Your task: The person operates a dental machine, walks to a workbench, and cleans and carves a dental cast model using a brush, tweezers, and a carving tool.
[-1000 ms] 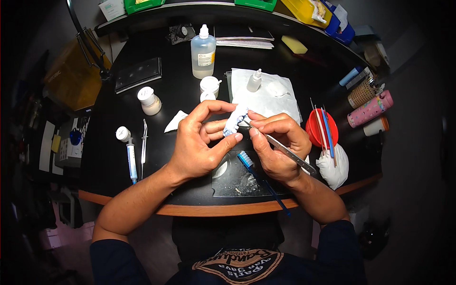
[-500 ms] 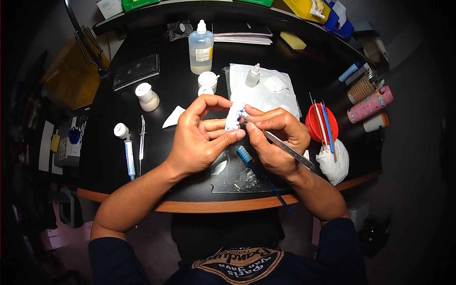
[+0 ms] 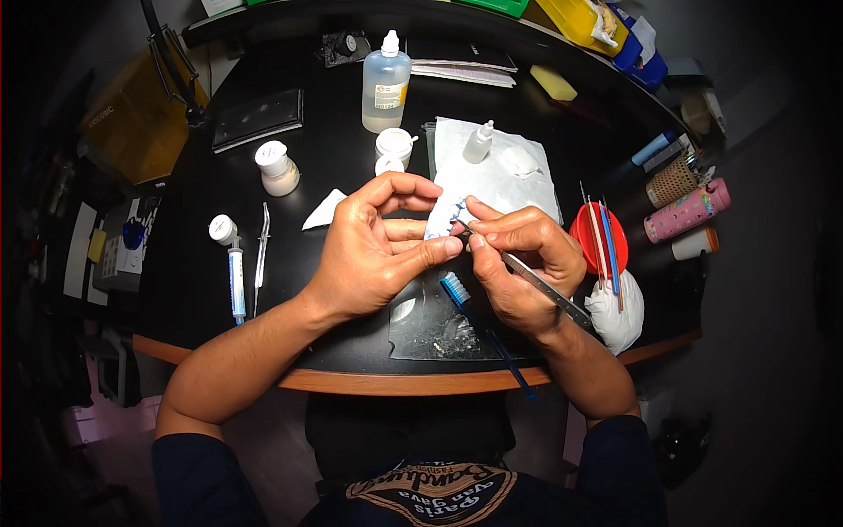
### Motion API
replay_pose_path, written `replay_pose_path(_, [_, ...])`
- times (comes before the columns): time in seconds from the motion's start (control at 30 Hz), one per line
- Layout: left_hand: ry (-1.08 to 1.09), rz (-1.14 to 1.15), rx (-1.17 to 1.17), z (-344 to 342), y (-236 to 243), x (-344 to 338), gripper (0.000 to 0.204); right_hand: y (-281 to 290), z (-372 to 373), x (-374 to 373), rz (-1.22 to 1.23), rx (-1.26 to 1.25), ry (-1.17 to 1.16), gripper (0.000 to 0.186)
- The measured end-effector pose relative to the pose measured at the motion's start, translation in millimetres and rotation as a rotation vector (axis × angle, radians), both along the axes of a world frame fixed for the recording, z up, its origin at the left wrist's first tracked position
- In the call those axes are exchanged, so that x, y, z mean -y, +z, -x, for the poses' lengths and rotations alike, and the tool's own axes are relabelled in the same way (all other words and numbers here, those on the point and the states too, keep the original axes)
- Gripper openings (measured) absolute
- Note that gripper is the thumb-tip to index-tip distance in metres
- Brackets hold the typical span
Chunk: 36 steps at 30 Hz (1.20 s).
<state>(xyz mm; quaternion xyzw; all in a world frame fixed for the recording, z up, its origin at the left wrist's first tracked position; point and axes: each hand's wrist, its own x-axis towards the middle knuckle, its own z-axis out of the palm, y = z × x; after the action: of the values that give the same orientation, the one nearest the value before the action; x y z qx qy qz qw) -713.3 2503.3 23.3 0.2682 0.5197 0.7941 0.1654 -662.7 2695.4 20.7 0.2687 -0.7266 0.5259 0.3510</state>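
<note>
Between the thumb and fingers of my left hand [image 3: 373, 241] is a small white dental cast [image 3: 442, 221] with blue marks along one edge. My right hand [image 3: 527, 263] grips a slim metal scalpel [image 3: 555, 296] like a pen, its marked handle slanting down toward my right wrist. The dark tip meets the blue-marked edge of the cast, partly hidden by my fingers. Below my hands lies a blue toothbrush [image 3: 479, 325], partly over a dusty glass plate [image 3: 421, 338].
A white paper sheet [image 3: 527, 189] bears a small dropper bottle [image 3: 479, 142]. Behind stand a large clear bottle [image 3: 385, 92] and white jars [image 3: 278, 169]. At left lie a syringe [image 3: 236, 281] and tweezers [image 3: 262, 255]; at right, a red bowl [image 3: 584, 230] with thin tools and a white bundle [image 3: 617, 314].
The whole view has shifted slightly. Both hands keep nearly the same hold, and the scalpel tip stays at the blue-marked edge of the dental cast.
</note>
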Motion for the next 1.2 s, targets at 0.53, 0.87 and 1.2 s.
replay_pose_path(0.53, [0.009, -0.045, -0.018, -0.1, -2.7, -0.7, 0.049, 2.9, 0.0, 0.9, -0.003, -0.04, -0.017, 0.012])
replay_pose_path(0.87, [0.039, -0.059, -0.086, 1.4, -5.7, -2.2, 0.048, 2.3, 0.4, -0.6, 0.056, -0.007, -0.002, 0.014])
replay_pose_path(1.2, [0.021, -0.045, -0.011, -1.9, -3.0, -1.8, 0.048, 3.2, 0.4, 1.0, -0.05, -0.051, -0.032, 0.014])
